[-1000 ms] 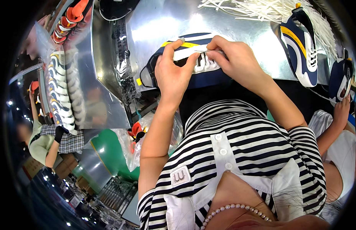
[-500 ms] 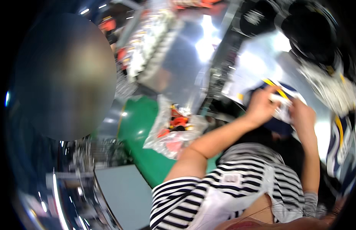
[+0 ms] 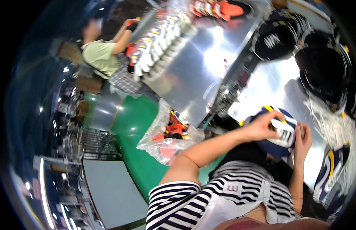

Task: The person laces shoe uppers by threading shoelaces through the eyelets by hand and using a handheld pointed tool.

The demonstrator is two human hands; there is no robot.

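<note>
"Left hand [image 3: 261, 129] and right hand [image 3: 303, 138]: what is their state?"

"Apart from each other, one at each side of a navy shoe [image 3: 284, 139]. Both touch it. Whether the fingers are clamped on any part of it, I cannot tell."

"List the surroundings, largest item first."

"A metal bench [image 3: 272, 86] carries the work. Stacks of black, rounded pieces [image 3: 275, 46] stand at its far side. Near the left forearm, a clear plastic bag [image 3: 152, 142] contains orange and black parts."

"Next size down?"

"One loose heap of white laces [image 3: 331, 124], toward the bench's right side. Near it rests a second navy shoe [image 3: 332, 170] with a yellow stripe."

"Location of the shoe between the hands?"

"Near edge of the bench. Its upper bears yellow and white areas; smallest of all, white lacing [image 3: 287, 133] shows between the hands."
</note>
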